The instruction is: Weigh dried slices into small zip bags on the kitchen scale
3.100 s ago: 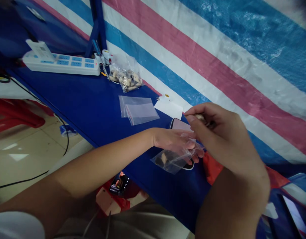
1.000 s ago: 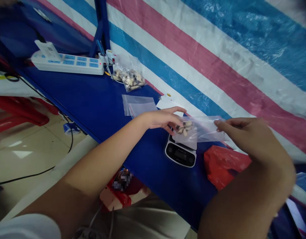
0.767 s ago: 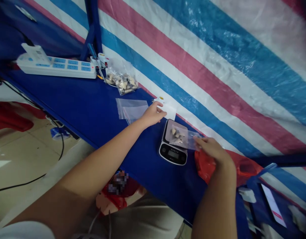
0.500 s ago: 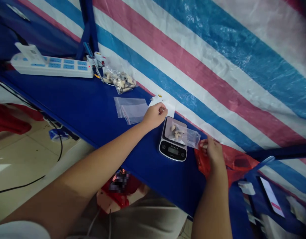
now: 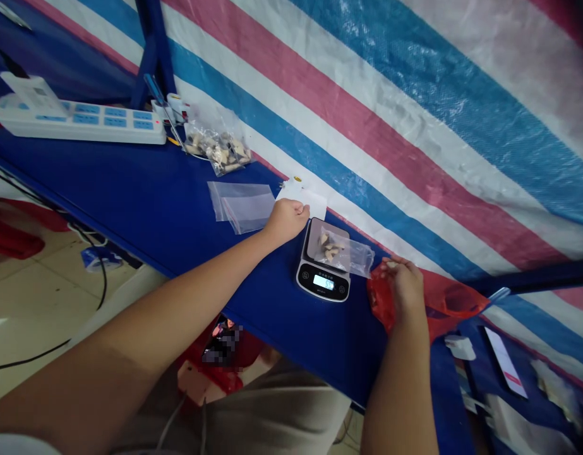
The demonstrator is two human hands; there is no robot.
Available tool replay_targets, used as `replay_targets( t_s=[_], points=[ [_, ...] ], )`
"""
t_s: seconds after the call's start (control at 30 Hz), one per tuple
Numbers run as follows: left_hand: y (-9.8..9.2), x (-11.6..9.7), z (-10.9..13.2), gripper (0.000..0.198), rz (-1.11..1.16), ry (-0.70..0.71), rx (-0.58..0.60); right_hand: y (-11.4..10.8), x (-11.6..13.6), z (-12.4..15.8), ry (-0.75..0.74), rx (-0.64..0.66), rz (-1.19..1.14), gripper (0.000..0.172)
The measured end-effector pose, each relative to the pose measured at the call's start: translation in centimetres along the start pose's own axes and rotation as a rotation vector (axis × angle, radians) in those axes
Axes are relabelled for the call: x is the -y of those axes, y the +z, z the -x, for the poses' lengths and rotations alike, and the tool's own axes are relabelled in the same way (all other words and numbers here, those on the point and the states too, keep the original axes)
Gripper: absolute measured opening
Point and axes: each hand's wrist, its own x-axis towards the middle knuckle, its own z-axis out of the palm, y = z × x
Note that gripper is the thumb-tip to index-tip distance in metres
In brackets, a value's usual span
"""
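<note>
A kitchen scale with a lit display stands on the blue table. Across its plate lies a clear zip bag with several pale, dark-edged pieces inside; its bare end hangs over the right side. My left hand is closed just left of the scale, in front of a white paper; anything inside its fingers is hidden. My right hand is closed at a red plastic bag right of the scale. A small pale piece shows at its fingertips.
Flat clear zip bags lie left of my left hand. Farther back are a filled clear bag, a screwdriver and a power strip. A phone lies at right. A striped sheet borders the table's back.
The scale's display has gone from dim to lit with digits. My right hand has turned slightly, showing a pale piece at its fingertips. The whole view has shifted a little.
</note>
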Motion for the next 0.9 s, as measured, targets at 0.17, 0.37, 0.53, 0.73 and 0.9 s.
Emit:
replay_targets(
  t_s=[0.17,0.37,0.53,0.73,0.9],
  points=[
    [0.8,0.7,0.5,0.048,-0.001,0.06,0.027,0.4,1.0,1.0,0.057,0.025,-0.111,0.036],
    [0.6,1.1,0.6,0.044,-0.013,0.094,0.011,-0.2,1.3,1.3,0.053,0.08,-0.092,0.034],
    [0.6,1.2,0.4,0.044,-0.018,0.068,0.012,-0.4,0.7,1.0,-0.031,0.104,0.006,0.029],
    [0.7,1.4,0.4,0.045,-0.02,0.042,0.017,-0.5,1.2,1.1,-0.071,0.002,-0.002,0.034],
    [0.7,1.5,0.5,0.044,-0.022,0.027,0.029,-1.8,3.3,1.5,-0.182,-0.176,-0.065,0.031]
  ],
)
